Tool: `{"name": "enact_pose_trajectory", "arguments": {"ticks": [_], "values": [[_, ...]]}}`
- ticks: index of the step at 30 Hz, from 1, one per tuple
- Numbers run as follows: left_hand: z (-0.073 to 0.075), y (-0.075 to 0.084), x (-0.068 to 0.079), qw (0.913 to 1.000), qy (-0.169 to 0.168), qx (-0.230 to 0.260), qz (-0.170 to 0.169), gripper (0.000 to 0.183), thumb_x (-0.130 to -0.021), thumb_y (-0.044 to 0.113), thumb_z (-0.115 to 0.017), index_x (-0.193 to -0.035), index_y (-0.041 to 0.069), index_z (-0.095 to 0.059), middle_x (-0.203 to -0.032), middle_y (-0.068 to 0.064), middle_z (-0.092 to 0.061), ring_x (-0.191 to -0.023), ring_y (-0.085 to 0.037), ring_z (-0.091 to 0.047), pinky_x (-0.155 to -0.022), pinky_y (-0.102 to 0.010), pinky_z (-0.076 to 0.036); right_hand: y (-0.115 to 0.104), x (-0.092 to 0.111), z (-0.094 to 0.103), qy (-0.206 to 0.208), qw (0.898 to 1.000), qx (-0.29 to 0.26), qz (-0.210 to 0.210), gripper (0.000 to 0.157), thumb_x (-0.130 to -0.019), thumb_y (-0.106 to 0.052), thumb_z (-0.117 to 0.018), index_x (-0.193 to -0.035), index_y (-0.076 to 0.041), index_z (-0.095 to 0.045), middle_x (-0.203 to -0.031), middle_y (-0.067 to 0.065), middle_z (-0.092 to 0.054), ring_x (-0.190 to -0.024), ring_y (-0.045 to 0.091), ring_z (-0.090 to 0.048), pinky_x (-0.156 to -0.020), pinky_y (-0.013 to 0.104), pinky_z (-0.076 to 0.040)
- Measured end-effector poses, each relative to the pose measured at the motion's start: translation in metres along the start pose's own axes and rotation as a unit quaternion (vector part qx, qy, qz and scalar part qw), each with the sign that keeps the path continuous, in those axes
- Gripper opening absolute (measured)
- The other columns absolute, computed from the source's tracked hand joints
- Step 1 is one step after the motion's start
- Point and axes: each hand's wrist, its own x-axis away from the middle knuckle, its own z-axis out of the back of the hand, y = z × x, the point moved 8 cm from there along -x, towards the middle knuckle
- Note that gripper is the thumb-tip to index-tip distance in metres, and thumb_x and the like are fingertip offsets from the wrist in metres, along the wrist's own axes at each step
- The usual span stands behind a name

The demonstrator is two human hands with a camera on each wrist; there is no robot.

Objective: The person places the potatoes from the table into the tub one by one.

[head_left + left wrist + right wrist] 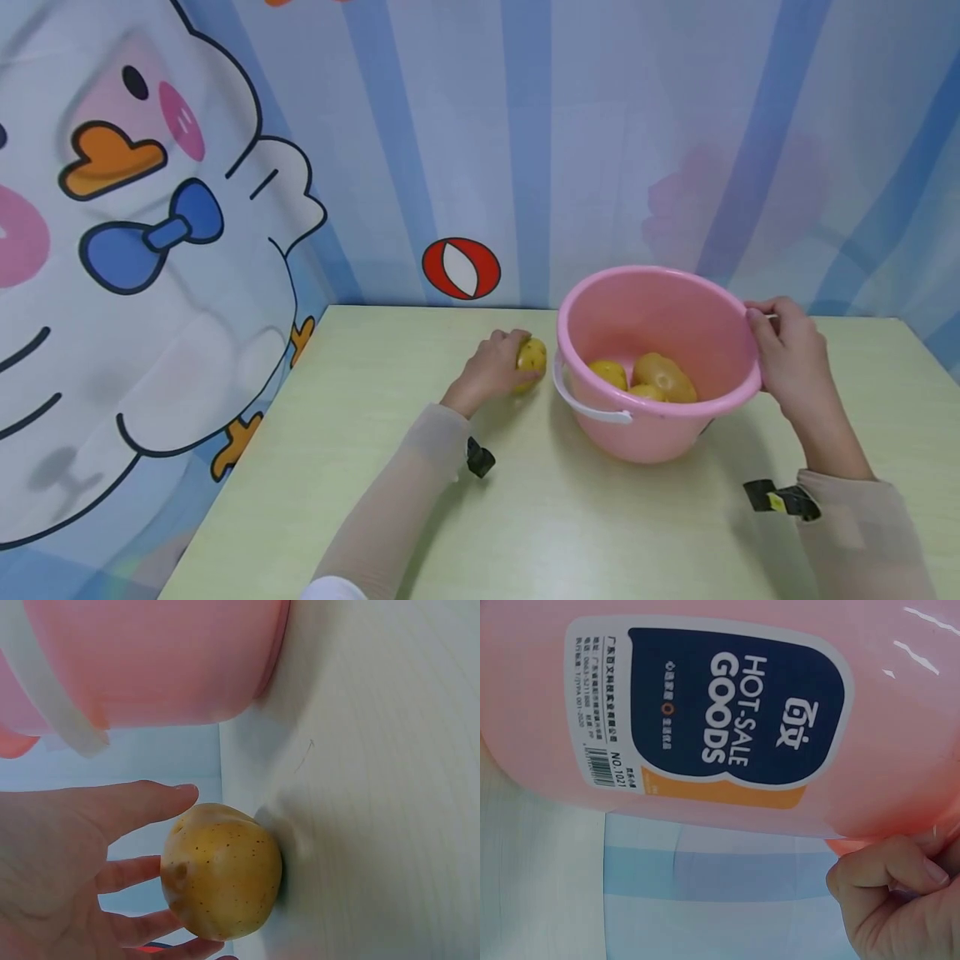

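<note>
A pink bucket (645, 437) stands upright on the table, its white handle (592, 408) hanging down on the left side. Inside lie several yellow potatoes (667, 377). My right hand (798, 358) grips the bucket's rim at the right, thumb and curled fingers showing close to a printed label (735, 712) in the right wrist view. To the left of the bucket, my left hand (491, 367) holds another potato (223, 871) at the tabletop. Its thumb is along one side of that speckled potato, and the other fingers reach behind it.
The pale wooden table (360, 467) ends at a blue striped backdrop (465, 150) with a large cartoon bird (202, 333) at the left. Small black devices are strapped at the left wrist (480, 457) and the right wrist (783, 500).
</note>
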Motion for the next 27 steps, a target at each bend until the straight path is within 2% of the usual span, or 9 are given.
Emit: {"name": "enact_pose_trajectory", "arguments": {"ticks": [15, 27], "values": [[-0.0079, -0.0068, -0.0027, 1.0, 0.007, 0.002, 0.005, 0.069, -0.091, 0.036, -0.073, -0.15, 0.018, -0.042, -0.131, -0.013, -0.049, -0.107, -0.027, -0.05, -0.09, -0.049, -0.05, -0.0007, 0.0013, -0.0007, -0.002, 1.0, 0.003, -0.001, 0.054, -0.109, -0.033, -0.031, -0.138, 0.011, -0.042, -0.106, 0.03, -0.055, -0.064, 0.012, -0.062, -0.049, 0.029, -0.055], [-0.0099, -0.0074, -0.0038, 0.9998, 0.018, 0.007, -0.002, 0.069, -0.091, 0.035, -0.074, -0.148, 0.017, -0.041, -0.128, -0.013, -0.049, -0.105, -0.027, -0.05, -0.088, -0.047, -0.05, -0.0004, 0.0008, 0.0004, -0.002, 1.0, 0.0, 0.002, 0.053, -0.109, -0.033, -0.031, -0.138, 0.01, -0.043, -0.106, 0.03, -0.055, -0.063, 0.011, -0.062, -0.049, 0.029, -0.055]]}}
